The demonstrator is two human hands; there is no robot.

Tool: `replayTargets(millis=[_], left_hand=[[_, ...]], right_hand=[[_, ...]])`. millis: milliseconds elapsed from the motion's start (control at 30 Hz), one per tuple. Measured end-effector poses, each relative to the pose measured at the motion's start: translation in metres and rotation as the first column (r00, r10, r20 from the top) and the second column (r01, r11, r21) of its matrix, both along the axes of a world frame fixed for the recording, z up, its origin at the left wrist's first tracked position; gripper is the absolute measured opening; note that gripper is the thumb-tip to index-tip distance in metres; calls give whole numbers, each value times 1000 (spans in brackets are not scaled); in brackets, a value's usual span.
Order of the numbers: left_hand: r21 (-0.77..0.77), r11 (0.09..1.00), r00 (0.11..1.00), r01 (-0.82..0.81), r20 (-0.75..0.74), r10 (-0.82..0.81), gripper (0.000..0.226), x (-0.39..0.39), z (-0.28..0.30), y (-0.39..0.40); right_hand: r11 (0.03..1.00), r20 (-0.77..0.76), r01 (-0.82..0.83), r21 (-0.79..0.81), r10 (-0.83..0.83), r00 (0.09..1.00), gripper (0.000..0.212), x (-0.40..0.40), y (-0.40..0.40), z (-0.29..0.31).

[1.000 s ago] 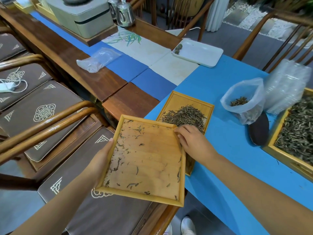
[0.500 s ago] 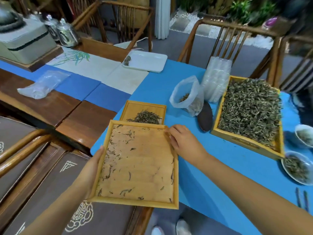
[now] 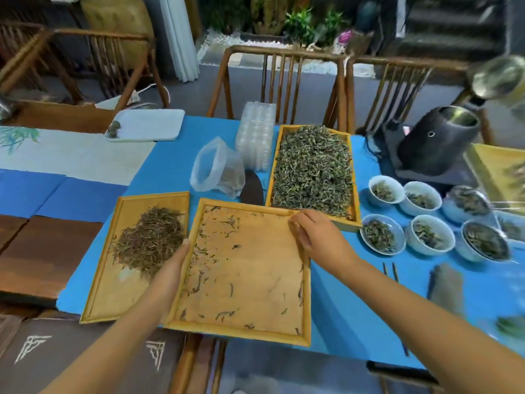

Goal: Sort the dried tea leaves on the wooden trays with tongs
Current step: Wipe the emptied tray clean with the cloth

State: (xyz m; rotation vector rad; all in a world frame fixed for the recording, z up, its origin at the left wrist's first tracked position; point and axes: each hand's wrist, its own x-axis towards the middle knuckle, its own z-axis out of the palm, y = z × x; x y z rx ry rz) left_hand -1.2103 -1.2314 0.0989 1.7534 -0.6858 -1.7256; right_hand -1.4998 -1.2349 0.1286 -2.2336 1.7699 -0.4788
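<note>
On your far left the brown desk (image 3: pixel 48 251) meets the blue cloth (image 3: pixel 176 163), with 1 white tray (image 3: pixel 150 123) lying farther back. On the cloth you have 3 wooden trays in clear view. The left tray (image 3: pixel 105 294) carries 1 heap of brown tea leaves (image 3: pixel 150 240). Your left hand (image 3: pixel 170 268) reaches forward over that tray's near right part, its thumb on the left rim of the middle tray (image 3: pixel 247 268) and its fingers hidden under that rim, so it grasps the tray's edge. The middle tray holds only scattered leaf bits and its near edge juts past the desk's front. Behind it stand 1 open plastic bag (image 3: pixel 216 169) and 1 stack of clear plastic cups (image 3: pixel 255 135). Your right hand (image 3: pixel 318 237) comes in from the lower right, wrist bent down, fingers curled over the middle tray's far right corner and gripping it. Just behind that hand sits the right tray (image 3: pixel 312 169), piled full of green tea leaves (image 3: pixel 312 172). Right of it you can count 6 small bowls (image 3: pixel 382 234) of leaves in 2 rows of 3, though the outer ones are blurred. The tongs (image 3: pixel 390 271), 2 thin dark prongs, lie on the cloth just in front of the bowls, apart from both hands. Behind the bowls stands 1 dark cylindrical machine (image 3: pixel 434 140).
</note>
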Motion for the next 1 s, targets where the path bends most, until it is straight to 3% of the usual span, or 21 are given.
replayTargets(millis=[333, 500, 800, 1000], left_hand=[[-1, 985, 983, 172, -59, -172, 68, -120, -15, 14], [49, 981, 979, 190, -87, -185, 60, -159, -21, 31], [17, 981, 980, 192, -46, -191, 54, -180, -27, 56], [2, 988, 988, 155, -25, -155, 51, -166, -24, 61]], right_hand=[[976, 99, 217, 34, -219, 971, 24, -114, 62, -7], [894, 219, 431, 125, -448, 867, 27, -158, 99, -27], [562, -195, 745, 359, -735, 649, 42, -215, 141, -78], [480, -263, 814, 327, -781, 567, 41, -222, 142, -91]])
